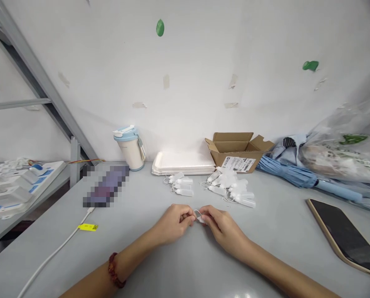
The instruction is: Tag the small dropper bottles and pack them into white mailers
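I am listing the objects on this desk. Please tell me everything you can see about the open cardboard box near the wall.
The cardboard box is small, brown and looks like plain corrugated card. Its top flaps stand open, folded outward; what is inside cannot be seen. A white printed label is on its front face, tilted. It stands upright on the grey table close to the white wall, between a stack of white trays and a blue folded umbrella. Small white bottles lie just before it. Neither of the hands touches it.

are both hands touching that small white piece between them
Touching. The head view shows the left hand and the right hand meeting at the small white piece, fingertips of each pinched onto it with no gap visible, above the grey table.
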Available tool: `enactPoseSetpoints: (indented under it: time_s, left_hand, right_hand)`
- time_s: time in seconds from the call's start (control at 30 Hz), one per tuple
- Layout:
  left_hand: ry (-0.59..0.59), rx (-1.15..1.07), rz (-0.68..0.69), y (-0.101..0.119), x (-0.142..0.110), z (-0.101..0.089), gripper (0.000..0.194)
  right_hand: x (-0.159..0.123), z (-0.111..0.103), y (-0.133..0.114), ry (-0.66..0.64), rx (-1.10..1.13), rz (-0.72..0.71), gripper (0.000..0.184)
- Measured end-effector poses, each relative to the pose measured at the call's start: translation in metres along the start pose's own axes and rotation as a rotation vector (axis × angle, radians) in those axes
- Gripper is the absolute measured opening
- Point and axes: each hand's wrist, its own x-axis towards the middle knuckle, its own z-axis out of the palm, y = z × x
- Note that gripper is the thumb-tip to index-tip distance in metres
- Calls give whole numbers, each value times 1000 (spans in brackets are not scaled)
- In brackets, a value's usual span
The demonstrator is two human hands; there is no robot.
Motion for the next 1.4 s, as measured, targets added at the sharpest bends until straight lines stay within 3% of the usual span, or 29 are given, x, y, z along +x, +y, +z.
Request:
enactPoseSetpoints:
  time_s: [0.33, 0.53, 0.7, 0.93, 1.4]
  left_hand:
    - [1, 16, 4, 0, 0, 1, 20]
    - [-66, -257, -73, 2, 6, -6, 25]
    - [-55, -393, -130, 1, 10, -11, 26]
    - [-42, -325, -147, 5, 6, -7, 15]
    - [3, -157, -133, 8, 0, 0, 18]
  right_hand:
    - [0, 1, -2, -1, 12, 12, 22]
    - [7, -4, -6, -5, 104, 57, 23]
    - [7, -7, -7, -1, 150, 98, 27]
    - [5, -8, -6, -8, 168, 121, 26]
    - [1, -3, -2, -38, 104, 62, 24]
